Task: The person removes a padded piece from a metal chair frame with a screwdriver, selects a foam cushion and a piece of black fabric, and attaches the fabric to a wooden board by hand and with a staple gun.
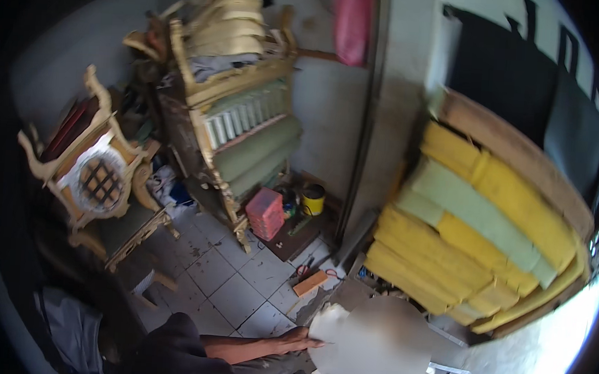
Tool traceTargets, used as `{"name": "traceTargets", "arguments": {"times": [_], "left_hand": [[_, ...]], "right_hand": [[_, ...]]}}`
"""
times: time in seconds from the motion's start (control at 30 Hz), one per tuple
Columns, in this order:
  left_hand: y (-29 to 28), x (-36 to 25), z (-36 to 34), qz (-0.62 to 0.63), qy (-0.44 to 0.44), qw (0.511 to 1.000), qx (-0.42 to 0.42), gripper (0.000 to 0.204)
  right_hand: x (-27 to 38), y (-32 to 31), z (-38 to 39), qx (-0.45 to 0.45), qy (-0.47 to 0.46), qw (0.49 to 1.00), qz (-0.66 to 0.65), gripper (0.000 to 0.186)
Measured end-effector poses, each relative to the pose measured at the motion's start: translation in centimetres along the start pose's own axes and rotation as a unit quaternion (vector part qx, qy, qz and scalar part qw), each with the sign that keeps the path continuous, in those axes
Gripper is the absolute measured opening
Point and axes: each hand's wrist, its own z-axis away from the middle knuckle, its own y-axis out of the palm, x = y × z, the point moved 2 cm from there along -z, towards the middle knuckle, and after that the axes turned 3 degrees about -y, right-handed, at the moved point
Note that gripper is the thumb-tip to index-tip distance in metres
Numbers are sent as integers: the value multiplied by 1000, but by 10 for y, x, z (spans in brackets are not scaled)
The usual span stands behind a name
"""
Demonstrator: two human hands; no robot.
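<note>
My left hand (295,340) reaches in from a dark sleeve at the lower left. Its fingers are closed on the left edge of a round, pale grey-white panel (379,349). The panel's face is smooth and blurred, with a faint brownish patch near its upper right. Ragged cream-coloured material (329,318) sticks out along its upper left rim. My right hand does not show. On the tiled floor beyond the panel are an orange-brown block (310,283) and red-handled scissors (302,271).
Yellow and green foam slabs (461,231) are stacked high at the right. Ornate gold furniture frames (202,99) stand at the back and left, one with a lattice panel (102,180). A pink box (265,214) and a yellow can (312,200) sit by the wall.
</note>
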Motion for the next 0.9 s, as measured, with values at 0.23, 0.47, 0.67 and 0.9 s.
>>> {"name": "traceTargets", "arguments": {"times": [0.23,0.47,0.67,0.9], "left_hand": [[-123,95,61,21,69,963,-259,49],[-244,-8,145,-293,230,834,-406,44],[-426,-75,197,-343,298,761,-462,53],[-608,-84,278,-215,-29,893,-395,49]], "right_hand": [[75,105,56,21,47,998,-47,68],[112,274,210,41,33,997,50,49],[-5,461,282,284,-142,944,87,53],[145,702,507,612,-55,776,142,58]]}}
